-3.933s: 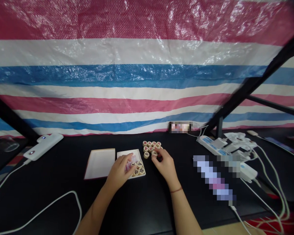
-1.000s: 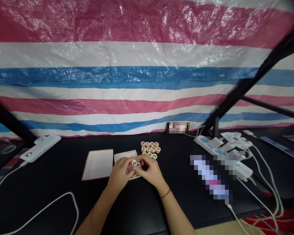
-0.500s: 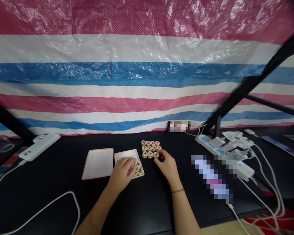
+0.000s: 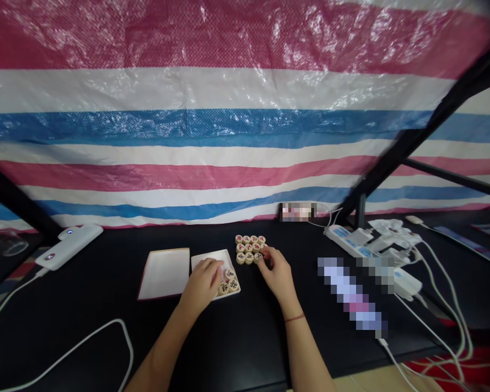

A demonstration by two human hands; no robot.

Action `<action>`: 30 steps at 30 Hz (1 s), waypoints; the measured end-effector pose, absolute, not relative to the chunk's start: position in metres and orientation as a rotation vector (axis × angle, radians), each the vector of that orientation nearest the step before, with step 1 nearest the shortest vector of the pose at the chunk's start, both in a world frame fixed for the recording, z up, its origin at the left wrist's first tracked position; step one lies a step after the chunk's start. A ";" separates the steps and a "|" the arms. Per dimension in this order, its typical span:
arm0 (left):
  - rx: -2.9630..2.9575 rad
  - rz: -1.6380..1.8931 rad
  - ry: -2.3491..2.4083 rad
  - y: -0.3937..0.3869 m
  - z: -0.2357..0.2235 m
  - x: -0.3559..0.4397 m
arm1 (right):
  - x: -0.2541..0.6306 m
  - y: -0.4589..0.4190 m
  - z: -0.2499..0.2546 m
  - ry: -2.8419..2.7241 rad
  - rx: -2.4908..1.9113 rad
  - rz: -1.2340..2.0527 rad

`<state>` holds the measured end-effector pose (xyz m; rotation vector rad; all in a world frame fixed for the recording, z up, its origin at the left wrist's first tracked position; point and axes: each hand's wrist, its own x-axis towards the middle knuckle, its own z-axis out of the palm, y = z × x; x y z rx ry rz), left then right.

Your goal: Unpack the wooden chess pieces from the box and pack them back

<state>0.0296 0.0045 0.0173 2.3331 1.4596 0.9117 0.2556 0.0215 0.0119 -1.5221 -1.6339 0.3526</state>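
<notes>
My left hand (image 4: 203, 282) is over the white box (image 4: 207, 255), fingers curled and close together; what they hold, if anything, is hidden. Several Chinese chess pieces (image 4: 230, 284) with dark characters lie in the box's right side. A crumpled, pale purplish bit of plastic (image 4: 223, 272) shows by the fingertips. To the right of the box, more pieces (image 4: 248, 247) stand in three rows on the black table, red characters behind and dark ones in front. With thumb and forefinger, my right hand (image 4: 276, 269) grips the Chinese chess piece (image 4: 258, 258) at the front row's right end.
An open box lid (image 4: 165, 275) lies left of the box. At far left is a white device (image 4: 69, 247) with a cable. A power strip (image 4: 347, 242) with plugs and cables runs along the right, beside a blurred-out phone-like thing (image 4: 351, 294). A striped sheet (image 4: 212, 179) hangs behind.
My left hand has drawn back slightly to the left, uncovering more of the pieces in the box. My right hand stays at the front row's end piece, shifted very slightly.
</notes>
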 end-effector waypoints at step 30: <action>1.750 1.165 1.465 0.001 0.035 0.047 | 0.200 0.004 0.020 -1.891 -1.084 0.535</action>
